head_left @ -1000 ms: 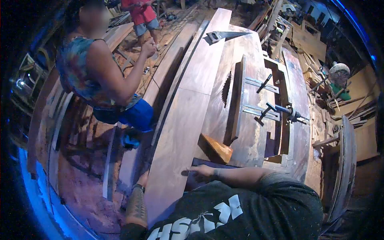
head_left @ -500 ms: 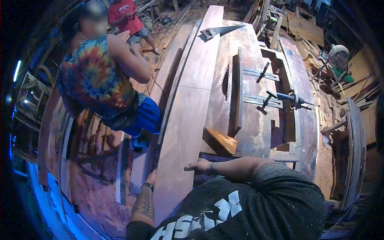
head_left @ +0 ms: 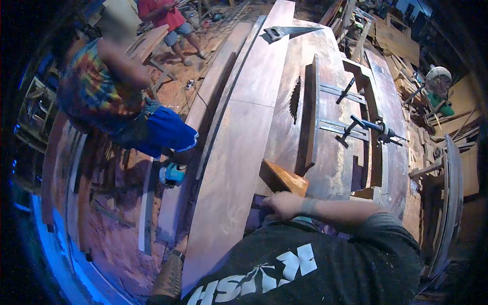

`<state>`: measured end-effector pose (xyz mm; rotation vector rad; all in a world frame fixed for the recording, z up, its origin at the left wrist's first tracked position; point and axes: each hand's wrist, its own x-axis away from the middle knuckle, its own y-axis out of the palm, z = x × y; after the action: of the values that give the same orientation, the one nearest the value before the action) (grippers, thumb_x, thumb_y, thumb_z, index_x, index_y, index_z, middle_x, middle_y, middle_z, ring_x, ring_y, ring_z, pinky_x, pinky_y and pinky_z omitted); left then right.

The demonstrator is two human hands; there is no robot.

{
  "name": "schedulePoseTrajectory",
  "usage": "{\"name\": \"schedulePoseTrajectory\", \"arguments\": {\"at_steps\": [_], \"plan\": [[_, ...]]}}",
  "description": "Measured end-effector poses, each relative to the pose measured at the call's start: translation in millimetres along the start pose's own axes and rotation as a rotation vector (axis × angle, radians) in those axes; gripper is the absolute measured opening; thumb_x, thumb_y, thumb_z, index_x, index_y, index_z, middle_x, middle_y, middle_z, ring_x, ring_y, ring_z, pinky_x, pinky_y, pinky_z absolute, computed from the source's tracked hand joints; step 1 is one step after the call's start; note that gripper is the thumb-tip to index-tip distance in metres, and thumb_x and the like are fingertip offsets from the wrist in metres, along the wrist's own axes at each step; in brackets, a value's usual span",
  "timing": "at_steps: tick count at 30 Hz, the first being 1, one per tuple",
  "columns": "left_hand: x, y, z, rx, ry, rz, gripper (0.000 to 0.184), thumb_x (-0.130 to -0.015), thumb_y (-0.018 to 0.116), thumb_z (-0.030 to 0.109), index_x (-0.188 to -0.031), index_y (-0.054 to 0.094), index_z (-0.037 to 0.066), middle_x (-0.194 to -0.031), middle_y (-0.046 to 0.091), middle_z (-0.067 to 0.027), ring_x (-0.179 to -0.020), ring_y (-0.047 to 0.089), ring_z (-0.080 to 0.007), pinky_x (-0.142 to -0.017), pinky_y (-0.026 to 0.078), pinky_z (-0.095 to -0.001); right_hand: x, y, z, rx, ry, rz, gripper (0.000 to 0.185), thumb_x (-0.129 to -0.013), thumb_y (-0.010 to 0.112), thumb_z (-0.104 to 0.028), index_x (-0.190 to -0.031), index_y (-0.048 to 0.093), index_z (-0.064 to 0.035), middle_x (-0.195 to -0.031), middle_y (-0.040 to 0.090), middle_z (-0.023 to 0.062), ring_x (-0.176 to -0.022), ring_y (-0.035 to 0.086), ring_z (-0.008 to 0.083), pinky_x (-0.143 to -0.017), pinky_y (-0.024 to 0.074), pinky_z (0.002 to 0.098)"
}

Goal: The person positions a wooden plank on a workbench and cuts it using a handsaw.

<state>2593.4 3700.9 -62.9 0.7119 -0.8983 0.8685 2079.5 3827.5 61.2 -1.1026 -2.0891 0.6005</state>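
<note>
A long, wide wooden plank (head_left: 244, 147) stretches away from me over the table saw's top, with a dark line drawn across it. My left hand (head_left: 182, 245) is at the plank's near left edge, gripping it, its fingers mostly hidden by the board. To the right of the plank, my right hand (head_left: 284, 205) is off the board at the table's near edge. Its fingers are curled, and what is in them cannot be made out. Just beyond it lies an orange-brown wooden wedge (head_left: 291, 179). The toothed saw blade (head_left: 295, 100) stands up beside a dark fence (head_left: 310, 112).
A handsaw (head_left: 287, 32) lies across the plank's far end. Clamps (head_left: 351, 129) sit right of the fence. A person in a tie-dye shirt (head_left: 101, 84) stands left, another in red (head_left: 165, 18) farther back. A teal power tool (head_left: 174, 174) and boards lie left; a fan (head_left: 438, 79) stands right.
My right hand has let go of the plank's edge and moved right, towards the wedge. My left hand has shifted slightly down and left. The person in tie-dye has turned and moved left.
</note>
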Motion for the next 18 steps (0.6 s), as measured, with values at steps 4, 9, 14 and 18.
{"name": "schedulePoseTrajectory", "arguments": {"at_steps": [4, 9, 14, 18], "plan": [[5.2, -5.6, -7.1, -0.051, 0.006, 0.040, 0.062, -0.107, 0.045, 0.056, -0.147, 0.056, 0.009, -0.137, 0.065, -0.0103, -0.119, 0.065, -0.0244, -0.100, 0.054, -0.0399, 27.2, -45.3, 21.5, 0.414, 0.211, 0.254, 0.070, -0.083, 0.080, -0.044, -0.132, 0.054, -0.0012, -0.131, 0.058, 0.0232, -0.121, 0.060, 0.0434, -0.102, 0.0490, 0.0524], [8.4, -3.8, -13.3, 0.048, 0.068, 0.052, 0.060, -0.109, 0.042, 0.054, -0.145, 0.056, 0.008, -0.135, 0.066, -0.0097, -0.116, 0.066, -0.0239, -0.099, 0.055, -0.0390, 31.6, -34.9, 55.5, 0.427, 0.336, 0.188, 0.093, -0.083, 0.075, -0.042, -0.151, 0.034, 0.0058, -0.131, 0.056, 0.0291, -0.112, 0.065, 0.0457, -0.097, 0.0538, 0.0508], [-20.0, -64.3, -45.9, 0.023, 0.078, 0.111, 0.057, -0.110, 0.041, 0.050, -0.143, 0.058, 0.006, -0.134, 0.066, -0.0096, -0.112, 0.068, -0.0229, -0.098, 0.055, -0.0378, 35.6, -26.8, 65.1, 0.325, 0.336, 0.249, 0.078, -0.095, 0.061, -0.031, -0.158, 0.028, 0.0020, -0.128, 0.058, 0.0309, -0.104, 0.069, 0.0464, -0.085, 0.0604, 0.0502], [-13.5, -79.5, -48.4, -0.026, 0.115, 0.203, 0.058, -0.109, 0.044, 0.051, -0.142, 0.059, 0.006, -0.132, 0.067, -0.0091, -0.111, 0.067, -0.0219, -0.097, 0.054, -0.0368, 41.3, -26.6, 62.1, 0.313, 0.299, 0.249, 0.092, -0.085, 0.073, -0.031, -0.158, 0.026, 0.0000, -0.121, 0.059, 0.0297, -0.102, 0.068, 0.0469, -0.084, 0.0590, 0.0523]]}}
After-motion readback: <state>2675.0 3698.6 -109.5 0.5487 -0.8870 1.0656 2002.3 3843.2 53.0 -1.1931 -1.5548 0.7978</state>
